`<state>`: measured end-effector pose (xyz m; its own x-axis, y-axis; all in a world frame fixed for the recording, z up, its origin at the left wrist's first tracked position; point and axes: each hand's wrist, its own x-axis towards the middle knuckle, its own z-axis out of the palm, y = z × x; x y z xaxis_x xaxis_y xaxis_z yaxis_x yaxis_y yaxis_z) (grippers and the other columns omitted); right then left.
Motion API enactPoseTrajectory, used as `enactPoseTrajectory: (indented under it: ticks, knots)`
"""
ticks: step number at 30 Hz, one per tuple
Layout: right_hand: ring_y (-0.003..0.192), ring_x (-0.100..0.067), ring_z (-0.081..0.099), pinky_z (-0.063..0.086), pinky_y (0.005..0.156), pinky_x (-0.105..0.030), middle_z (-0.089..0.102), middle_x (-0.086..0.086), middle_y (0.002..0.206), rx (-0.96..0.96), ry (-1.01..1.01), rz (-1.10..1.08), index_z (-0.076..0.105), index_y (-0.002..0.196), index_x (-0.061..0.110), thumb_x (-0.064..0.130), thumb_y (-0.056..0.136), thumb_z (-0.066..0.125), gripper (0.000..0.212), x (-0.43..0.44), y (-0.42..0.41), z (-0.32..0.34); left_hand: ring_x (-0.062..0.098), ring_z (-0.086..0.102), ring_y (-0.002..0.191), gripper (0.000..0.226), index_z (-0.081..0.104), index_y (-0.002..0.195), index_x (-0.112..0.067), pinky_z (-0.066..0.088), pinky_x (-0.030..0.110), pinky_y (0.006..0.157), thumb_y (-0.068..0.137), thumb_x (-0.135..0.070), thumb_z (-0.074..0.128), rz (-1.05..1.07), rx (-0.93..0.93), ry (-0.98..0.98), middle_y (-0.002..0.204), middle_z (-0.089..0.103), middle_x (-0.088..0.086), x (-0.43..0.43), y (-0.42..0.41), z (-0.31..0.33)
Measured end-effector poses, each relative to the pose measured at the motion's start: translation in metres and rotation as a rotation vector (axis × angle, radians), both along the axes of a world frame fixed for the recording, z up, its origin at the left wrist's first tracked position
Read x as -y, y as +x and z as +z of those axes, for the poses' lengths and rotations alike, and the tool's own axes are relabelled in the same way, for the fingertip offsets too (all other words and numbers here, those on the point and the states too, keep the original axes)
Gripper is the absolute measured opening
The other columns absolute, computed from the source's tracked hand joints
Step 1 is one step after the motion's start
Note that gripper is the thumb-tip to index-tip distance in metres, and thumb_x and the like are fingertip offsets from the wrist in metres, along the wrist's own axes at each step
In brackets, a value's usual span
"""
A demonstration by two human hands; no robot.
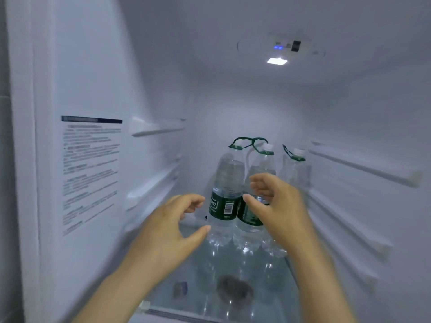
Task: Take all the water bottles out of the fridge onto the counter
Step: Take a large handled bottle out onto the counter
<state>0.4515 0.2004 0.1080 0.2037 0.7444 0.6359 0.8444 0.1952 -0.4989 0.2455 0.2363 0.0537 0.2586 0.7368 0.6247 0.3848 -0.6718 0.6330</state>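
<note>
Nearest, two hands are extended into the fridge (161, 66), above one glass shelf (205, 276). The left hand (168, 231) is held half open, thumb and fingers spread in a curve, its thumb tip just beside the left bottle (227, 180); nothing is gripped. The right hand (277, 206) is cupped open in front of the middle bottle (263, 164); contact cannot be told. Three water bottles are counted, upright and close together on the shelf, the right bottle (296, 169) farthest back. One lamp (277, 61) is lit on the ceiling.
</note>
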Motion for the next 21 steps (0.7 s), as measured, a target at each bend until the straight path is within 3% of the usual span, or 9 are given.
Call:
enactPoseTrajectory:
  ticks: [6, 11, 16, 21]
  knots:
    - [0.098, -0.001, 0.060, 0.052, 0.090, -0.024, 0.066, 0.011, 0.113, 0.041, -0.046, -0.013, 0.061, 0.121, 0.024, 0.030, 0.084, 0.072, 0.040, -0.046, 0.019, 0.004, -0.009, 0.055, 0.104, 0.041, 0.054, 0.108, -0.043, 0.044, 0.012, 0.094, 0.078, -0.025, 0.075, -0.012, 0.032, -0.040, 0.111, 0.060, -0.024, -0.041, 0.028, -0.013]
    - [0.103, -0.003, 0.057, 0.050, 0.095, -0.026, 0.063, 0.009, 0.120, 0.120, -0.087, -0.030, 0.057, 0.127, 0.022, 0.029, 0.086, 0.070, 0.044, -0.080, 0.031, 0.013, -0.010, 0.055, 0.103, 0.045, 0.049, 0.104, -0.048, 0.046, 0.020, 0.095, 0.076, -0.025, 0.076, 0.017, 0.037, -0.062, 0.108, 0.055, -0.030, -0.079, 0.046, -0.028]
    - [0.111, -0.009, 0.057, 0.050, 0.097, -0.032, 0.061, 0.005, 0.128, 0.197, -0.133, -0.079, 0.053, 0.133, 0.021, 0.031, 0.087, 0.068, 0.049, -0.114, 0.041, 0.018, -0.006, 0.054, 0.103, 0.043, 0.057, 0.115, -0.034, 0.046, 0.023, 0.095, 0.077, -0.026, 0.075, 0.034, 0.035, -0.090, 0.104, 0.048, -0.035, -0.114, 0.064, -0.036]
    - [0.122, -0.013, 0.054, 0.048, 0.101, -0.034, 0.052, 0.001, 0.141, 0.161, -0.123, -0.097, 0.040, 0.146, 0.017, 0.039, 0.087, 0.067, 0.068, -0.143, 0.044, 0.019, 0.002, 0.053, 0.112, 0.057, 0.050, 0.128, -0.028, 0.046, 0.031, 0.100, 0.078, -0.034, 0.075, 0.046, 0.056, -0.156, 0.124, 0.052, -0.016, -0.143, 0.081, -0.045]
